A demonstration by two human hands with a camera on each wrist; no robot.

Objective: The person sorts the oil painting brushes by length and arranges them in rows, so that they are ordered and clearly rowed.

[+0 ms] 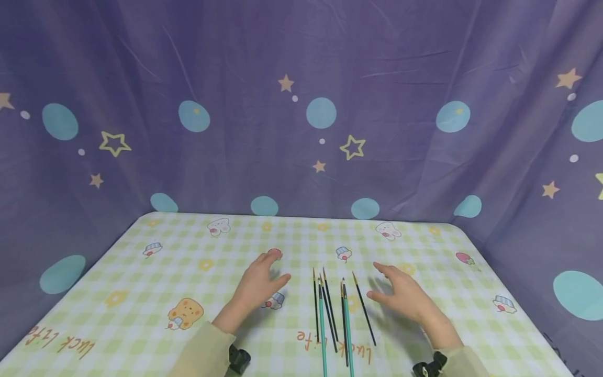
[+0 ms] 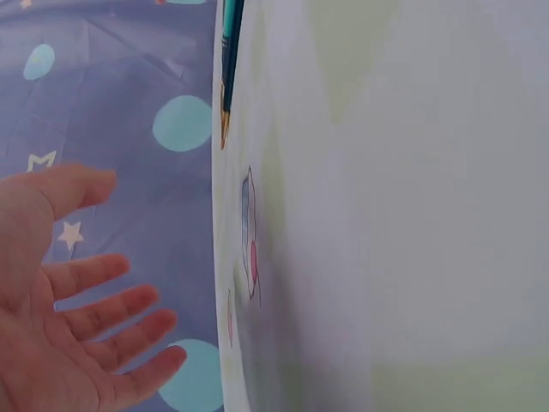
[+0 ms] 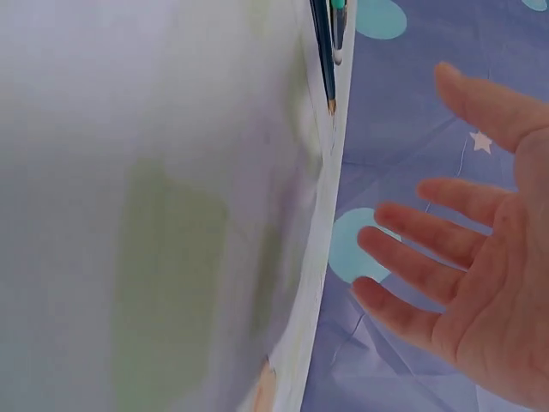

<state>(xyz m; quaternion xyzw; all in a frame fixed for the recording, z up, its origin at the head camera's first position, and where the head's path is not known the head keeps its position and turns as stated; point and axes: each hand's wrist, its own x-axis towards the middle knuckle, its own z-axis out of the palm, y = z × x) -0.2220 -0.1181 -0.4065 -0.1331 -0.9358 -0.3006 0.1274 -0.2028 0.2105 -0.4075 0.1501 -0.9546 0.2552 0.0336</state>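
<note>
Paintbrushes: one loose group on the cover between my two hands, bristle ends pointing away from me, handles running toward me.
Teal handles: two brushes, both passing out of the head view at its lower edge.
Dark handles: several, thinner, some lying so close together that an exact count is uncertain; the rightmost brush lies slightly apart, slanted, nearest my right hand.
My left hand: released, grasping nothing; fingers spread and gently bent, thumb toward the brushes, held above the cover to the left of the group.
My right hand: likewise released and unladen; fingers parted, palm turned inward, just to the right of the group.
Sleeves: pale, one on each forearm.
Wrist units: dark, one at each cuff.
Table cover: green and white check, printed with cupcakes, flowers, rabbits, a bear and orange lettering, part of which lies beneath the handles.
Curtain: purple, with teal spots and stars, standing behind the table and along both sides.
</note>
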